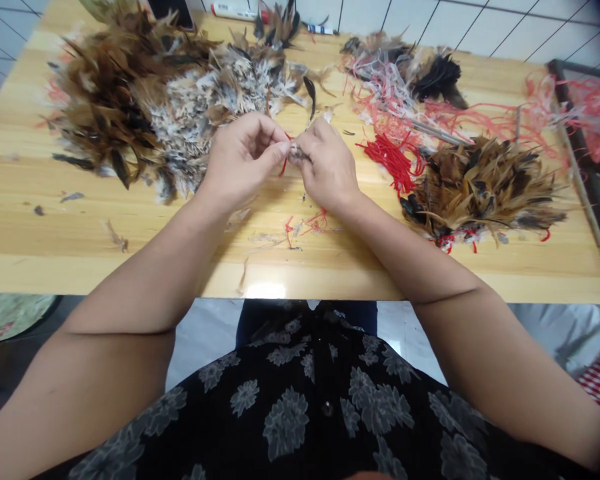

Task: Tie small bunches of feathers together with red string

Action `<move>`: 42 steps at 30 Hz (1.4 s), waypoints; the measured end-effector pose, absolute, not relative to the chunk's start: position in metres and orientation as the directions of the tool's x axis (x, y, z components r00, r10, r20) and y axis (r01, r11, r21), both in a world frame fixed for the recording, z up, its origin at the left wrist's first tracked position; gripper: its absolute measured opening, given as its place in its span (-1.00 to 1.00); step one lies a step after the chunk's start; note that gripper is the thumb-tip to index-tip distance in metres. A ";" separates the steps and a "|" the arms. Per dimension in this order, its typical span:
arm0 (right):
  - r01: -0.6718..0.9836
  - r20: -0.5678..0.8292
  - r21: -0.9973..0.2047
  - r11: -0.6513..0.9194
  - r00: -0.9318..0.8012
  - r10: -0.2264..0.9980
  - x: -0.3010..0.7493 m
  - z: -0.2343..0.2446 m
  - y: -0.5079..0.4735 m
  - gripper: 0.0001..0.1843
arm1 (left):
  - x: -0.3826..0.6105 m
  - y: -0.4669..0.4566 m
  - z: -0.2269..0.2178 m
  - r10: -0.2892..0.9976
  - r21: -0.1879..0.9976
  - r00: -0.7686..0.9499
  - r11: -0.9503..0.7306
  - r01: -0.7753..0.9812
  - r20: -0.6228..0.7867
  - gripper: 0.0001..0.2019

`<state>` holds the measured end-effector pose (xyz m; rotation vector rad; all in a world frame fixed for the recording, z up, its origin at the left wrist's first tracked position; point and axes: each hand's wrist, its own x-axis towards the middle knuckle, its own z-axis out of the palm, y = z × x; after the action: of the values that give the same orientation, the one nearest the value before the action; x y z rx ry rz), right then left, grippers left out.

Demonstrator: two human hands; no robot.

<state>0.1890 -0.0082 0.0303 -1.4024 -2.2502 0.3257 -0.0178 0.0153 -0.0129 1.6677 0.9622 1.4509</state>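
Observation:
My left hand (243, 159) and my right hand (327, 165) meet above the middle of a wooden table (55, 253). Both are closed in a pinch on a small pale feather tuft (296, 155) held between them. A strand of red thread (283, 165) hangs from the tuft beside my left fingers. The fingertips hide most of the tuft. A big heap of brown and speckled feathers (170, 100) lies just beyond my left hand.
A bundle of brown feathers tied with red thread (485, 190) lies to the right. Loose red threads (393, 157) and pink-white strands (390, 83) spread behind it, with a black feather clump (437, 77). A dark frame (587, 173) stands at the right edge. Thread scraps (310, 223) litter the front.

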 end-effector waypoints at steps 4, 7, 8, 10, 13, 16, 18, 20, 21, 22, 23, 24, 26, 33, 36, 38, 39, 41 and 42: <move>0.814 0.325 -0.390 0.430 -0.315 0.892 0.194 0.048 -0.019 -0.71 | -0.020 0.028 -0.023 0.883 0.883 -0.018 -0.470 -0.001 0.470 -0.40; 0.755 0.404 -0.544 0.366 -0.146 0.903 0.207 0.043 -0.006 -0.76 | -0.025 0.040 -0.030 0.882 0.883 -0.078 -0.468 -0.022 0.465 -0.40; 0.716 0.417 -0.605 0.349 -0.090 0.905 0.213 0.036 0.003 -0.78 | -0.027 0.042 -0.031 0.875 0.878 -0.091 -0.479 -0.013 0.476 -0.40; 0.598 0.405 -0.728 0.335 -0.020 0.914 0.221 0.019 0.024 -0.75 | -0.029 0.043 -0.030 0.840 0.847 -0.118 -0.532 0.017 0.530 -0.39; 0.389 0.327 -0.867 0.312 -0.031 0.945 0.222 -0.005 0.046 -0.58 | -0.026 0.031 -0.024 0.759 0.775 -0.158 -0.623 0.105 0.631 -0.49; 0.212 0.183 -0.951 0.225 -0.198 0.963 0.209 -0.010 0.043 -0.37 | -0.019 0.013 -0.017 0.737 0.751 -0.150 -0.638 0.170 0.659 -0.57; 0.131 0.122 -0.977 0.167 -0.301 0.946 0.200 -0.003 0.032 -0.31 | -0.014 0.005 -0.016 0.772 0.776 -0.106 -0.607 0.173 0.627 -0.59; 0.078 0.105 -0.987 0.137 -0.323 0.941 0.195 0.005 0.023 -0.29 | -0.010 0.002 -0.017 0.797 0.790 -0.049 -0.584 0.184 0.601 -0.60; 0.061 0.109 -0.989 0.135 -0.316 0.942 0.194 0.007 0.021 -0.29 | -0.008 0.001 -0.017 0.798 0.786 -0.025 -0.586 0.195 0.602 -0.59; 0.051 0.120 -0.989 0.142 -0.304 0.945 0.194 0.009 0.020 -0.29 | -0.006 0.001 -0.017 0.794 0.778 -0.004 -0.594 0.205 0.607 -0.58; 0.047 0.133 -0.987 0.153 -0.293 0.947 0.195 0.009 0.021 -0.29 | -0.004 0.000 -0.016 0.794 0.775 0.015 -0.597 0.208 0.607 -0.57; 0.048 0.144 -0.985 0.164 -0.283 0.948 0.196 0.008 0.023 -0.30 | -0.003 -0.001 -0.014 0.803 0.782 0.031 -0.588 0.205 0.595 -0.55; 0.057 0.158 -0.982 0.179 -0.265 0.951 0.197 0.005 0.029 -0.30 | -0.001 -0.005 -0.008 0.836 0.816 0.056 -0.545 0.193 0.546 -0.55; 0.143 0.176 -0.966 0.217 -0.253 0.951 0.202 0.008 0.029 -0.29 | -0.004 -0.005 -0.002 0.889 0.883 0.066 -0.458 0.099 0.454 -0.60; 0.205 0.176 -0.949 0.238 -0.280 0.944 0.204 0.008 0.030 -0.31 | -0.008 0.005 -0.011 0.923 0.922 0.005 -0.385 -0.047 0.386 -0.49; 0.250 0.181 -0.932 0.262 -0.304 0.935 0.204 0.006 0.031 -0.35 | -0.008 0.009 -0.014 0.940 0.934 -0.001 -0.340 -0.106 0.342 -0.39; 0.272 0.187 -0.921 0.278 -0.317 0.930 0.204 0.005 0.031 -0.36 | -0.008 0.010 -0.015 0.941 0.934 0.004 -0.335 -0.122 0.338 -0.34; 0.313 0.209 -0.895 0.319 -0.339 0.917 0.203 0.004 0.032 -0.37 | -0.007 0.009 -0.015 0.941 0.934 0.025 -0.331 -0.136 0.337 -0.31; 0.329 0.222 -0.881 0.340 -0.347 0.911 0.203 0.004 0.031 -0.38 | -0.006 0.008 -0.015 0.941 0.934 0.033 -0.329 -0.136 0.336 -0.32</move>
<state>0.2026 0.0311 0.0035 -1.0921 -1.8528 0.9804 -0.0058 0.0080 -0.0151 1.3779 0.8913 1.4678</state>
